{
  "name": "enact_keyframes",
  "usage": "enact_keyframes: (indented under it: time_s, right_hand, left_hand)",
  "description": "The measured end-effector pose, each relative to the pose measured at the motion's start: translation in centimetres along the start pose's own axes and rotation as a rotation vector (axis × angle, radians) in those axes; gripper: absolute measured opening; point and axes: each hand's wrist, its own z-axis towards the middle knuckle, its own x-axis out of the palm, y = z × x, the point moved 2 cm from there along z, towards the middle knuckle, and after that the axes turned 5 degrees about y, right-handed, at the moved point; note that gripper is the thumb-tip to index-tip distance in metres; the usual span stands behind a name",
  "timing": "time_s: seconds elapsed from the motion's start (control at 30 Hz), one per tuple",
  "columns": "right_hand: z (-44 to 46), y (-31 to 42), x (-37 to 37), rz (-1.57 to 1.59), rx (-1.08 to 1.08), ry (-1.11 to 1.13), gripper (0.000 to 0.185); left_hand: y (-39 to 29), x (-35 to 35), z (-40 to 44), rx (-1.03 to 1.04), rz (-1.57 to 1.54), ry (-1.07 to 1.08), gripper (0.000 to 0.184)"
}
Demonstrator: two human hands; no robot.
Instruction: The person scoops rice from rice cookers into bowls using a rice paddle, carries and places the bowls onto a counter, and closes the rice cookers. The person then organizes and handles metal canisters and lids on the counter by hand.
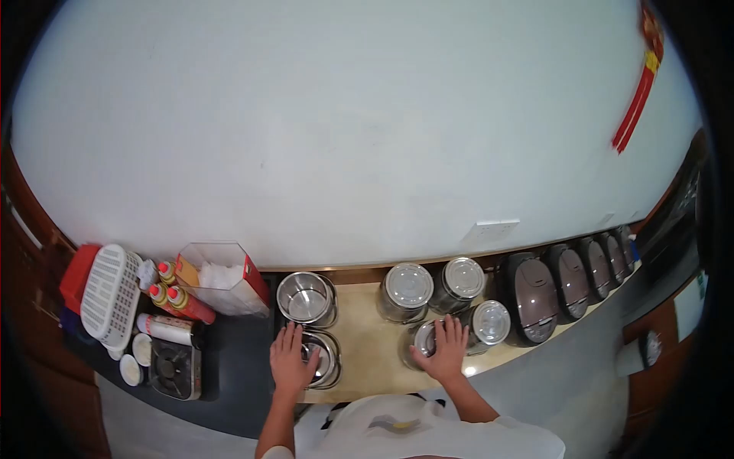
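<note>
My left hand lies over the left side of a shiny metal pot, its fingers stretched out and apart. Behind that pot stands another open metal pot, whose bare inside shows. My right hand is spread over a round metal canister and hides much of its top. Whether either palm presses on the metal cannot be told. Close around the right hand stand a canister with a clear lid and two more lidded canisters toward the wall.
Several dark rice cookers line the right of the wooden counter. On the dark left section are a clear box, red gas canisters, a portable stove and a white basket. A wall socket sits behind.
</note>
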Motion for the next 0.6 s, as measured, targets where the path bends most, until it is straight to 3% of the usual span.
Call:
enact_keyframes:
  time_s: [0.43,0.6]
  right_hand:
    - [0.8,-2.8,-1.8,0.115,0.109,-0.011,0.088]
    - [0.4,-2.6,-1.0,0.132,0.036,-0.064,0.087]
  left_hand:
    - [-0.1,0.5,0.1,0.025,0.1,0.031,0.069]
    - [-0.6,0.7,0.0,0.021,0.099,0.029,0.068]
